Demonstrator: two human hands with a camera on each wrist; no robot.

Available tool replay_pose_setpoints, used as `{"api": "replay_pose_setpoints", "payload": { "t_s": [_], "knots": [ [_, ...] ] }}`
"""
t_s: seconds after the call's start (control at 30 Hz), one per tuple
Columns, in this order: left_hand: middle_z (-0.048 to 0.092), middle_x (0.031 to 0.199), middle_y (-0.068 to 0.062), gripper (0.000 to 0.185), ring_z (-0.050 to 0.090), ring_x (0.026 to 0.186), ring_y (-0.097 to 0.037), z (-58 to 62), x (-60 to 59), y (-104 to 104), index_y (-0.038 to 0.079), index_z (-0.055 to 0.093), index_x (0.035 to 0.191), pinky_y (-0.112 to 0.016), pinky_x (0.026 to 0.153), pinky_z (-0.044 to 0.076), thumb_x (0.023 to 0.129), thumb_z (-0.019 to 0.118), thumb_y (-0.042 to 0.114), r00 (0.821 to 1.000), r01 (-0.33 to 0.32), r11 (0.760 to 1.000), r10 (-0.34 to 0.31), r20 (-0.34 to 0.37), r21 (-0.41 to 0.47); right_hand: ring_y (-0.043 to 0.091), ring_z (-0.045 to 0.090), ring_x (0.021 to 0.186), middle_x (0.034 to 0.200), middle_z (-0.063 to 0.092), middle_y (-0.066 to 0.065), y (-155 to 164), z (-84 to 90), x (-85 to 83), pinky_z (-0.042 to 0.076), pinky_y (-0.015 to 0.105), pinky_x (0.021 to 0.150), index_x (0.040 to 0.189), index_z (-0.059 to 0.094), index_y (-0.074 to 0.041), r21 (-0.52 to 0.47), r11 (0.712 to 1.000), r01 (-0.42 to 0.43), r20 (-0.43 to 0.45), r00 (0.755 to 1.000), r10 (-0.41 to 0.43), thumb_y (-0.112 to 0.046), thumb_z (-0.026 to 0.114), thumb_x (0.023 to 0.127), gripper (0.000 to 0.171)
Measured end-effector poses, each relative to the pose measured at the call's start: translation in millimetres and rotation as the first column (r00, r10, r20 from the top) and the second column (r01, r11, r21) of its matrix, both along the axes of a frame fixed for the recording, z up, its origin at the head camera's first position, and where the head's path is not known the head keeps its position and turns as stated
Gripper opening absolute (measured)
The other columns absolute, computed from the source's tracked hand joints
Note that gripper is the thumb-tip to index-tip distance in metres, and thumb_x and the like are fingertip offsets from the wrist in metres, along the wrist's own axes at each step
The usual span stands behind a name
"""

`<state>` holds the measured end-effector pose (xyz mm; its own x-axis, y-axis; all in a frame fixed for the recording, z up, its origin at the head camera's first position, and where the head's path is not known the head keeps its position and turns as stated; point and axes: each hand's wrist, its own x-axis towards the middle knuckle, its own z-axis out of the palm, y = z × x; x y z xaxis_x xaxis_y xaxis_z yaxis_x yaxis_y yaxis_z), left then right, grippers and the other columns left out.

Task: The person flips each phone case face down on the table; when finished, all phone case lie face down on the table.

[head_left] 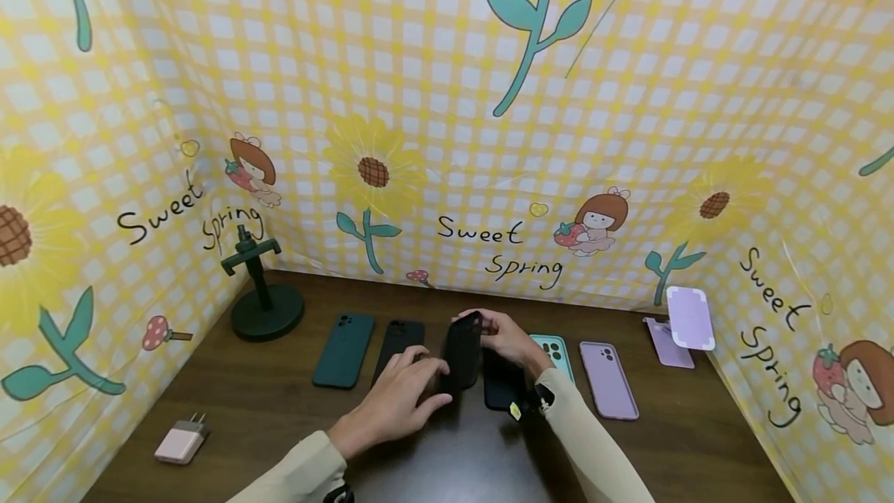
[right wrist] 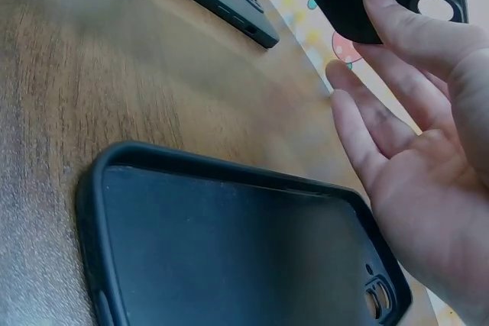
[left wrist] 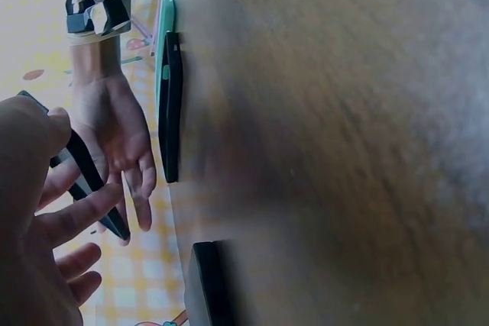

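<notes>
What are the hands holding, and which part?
A raised black case: the right hand holds it by the end with the camera hole. Whether the left hand holds it, I can't tell.

Checked cloth walls (head_left: 447,60) round a dark wooden table (head_left: 265,402)
Beyond the fingers (right wrist: 355,127) the creased cloth hangs in white and yellow squares, printed with sunflowers (head_left: 373,171), cartoon figures (head_left: 601,216) and the words "Sweet Spring" (head_left: 480,232); more of it rises to the left and right of them; the table's grained wood runs beneath them, a pale sheen (head_left: 447,480) on this side.
</notes>
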<state>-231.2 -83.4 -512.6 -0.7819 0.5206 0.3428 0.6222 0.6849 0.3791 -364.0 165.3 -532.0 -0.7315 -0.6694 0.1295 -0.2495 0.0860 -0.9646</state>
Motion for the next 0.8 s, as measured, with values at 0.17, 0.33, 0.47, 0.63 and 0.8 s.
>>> {"api": "replay_pose_setpoints", "payload": {
  "t_s": [0.17,0.33,0.47,0.63,0.8],
  "knots": [
    [0.064,0.108,0.012,0.076,0.039,0.127,-0.020,3.3,-0.6,2.2,0.025,0.023,0.152,-0.046,0.099,0.035,0.090,0.059,0.051,1.000,-0.010,1.000,0.009,-0.007,-0.024,0.018,0.062,0.113,0.133,0.059,0.009,2.2,-0.4,1.0,0.051,0.033,0.089,0.136,0.048,-0.004,0.035,0.999,0.007,0.047,0.999,-0.008,-0.013,0.062,0.092,0.048],
    [0.062,0.113,0.012,0.089,0.041,0.126,-0.020,5.6,1.3,4.0,0.027,0.007,0.154,-0.044,0.097,0.036,0.088,0.058,0.057,0.999,0.014,0.999,-0.016,-0.044,-0.052,0.019,0.063,0.110,0.131,0.058,0.016,0.1,0.5,2.4,0.053,0.036,0.086,0.136,0.045,0.002,0.036,0.999,-0.006,0.106,0.994,0.003,-0.011,0.063,0.091,0.051],
    [0.058,0.120,0.012,0.086,0.041,0.126,-0.020,5.0,2.7,2.3,0.030,0.009,0.154,-0.045,0.095,0.038,0.087,0.054,0.060,0.996,0.027,0.996,-0.034,-0.085,-0.082,0.021,0.064,0.107,0.132,0.055,0.022,-4.6,0.0,2.2,0.054,0.039,0.086,0.138,0.042,0.004,0.056,0.997,-0.047,0.127,0.991,0.039,-0.010,0.061,0.092,0.051],
    [0.053,0.129,0.009,0.083,0.039,0.126,-0.020,2.3,2.6,3.4,0.033,0.016,0.153,-0.046,0.095,0.038,0.086,0.060,0.056,0.989,0.063,0.991,-0.078,-0.127,-0.120,0.020,0.066,0.102,0.128,0.056,0.026,-3.4,1.8,2.4,0.055,0.038,0.082,0.136,0.046,0.003,0.111,0.993,-0.037,0.106,0.994,0.025,-0.009,0.061,0.092,0.048],
    [0.052,0.131,0.007,0.085,0.039,0.127,-0.022,0.5,0.3,5.6,0.033,0.018,0.152,-0.047,0.095,0.038,0.084,0.064,0.054,0.982,0.048,0.993,-0.067,-0.179,-0.111,0.020,0.067,0.101,0.128,0.057,0.023,0.5,4.3,1.5,0.056,0.038,0.080,0.136,0.048,0.002,0.131,0.991,-0.015,0.074,0.997,0.005,-0.013,0.061,0.093,0.047]
  ]
}}
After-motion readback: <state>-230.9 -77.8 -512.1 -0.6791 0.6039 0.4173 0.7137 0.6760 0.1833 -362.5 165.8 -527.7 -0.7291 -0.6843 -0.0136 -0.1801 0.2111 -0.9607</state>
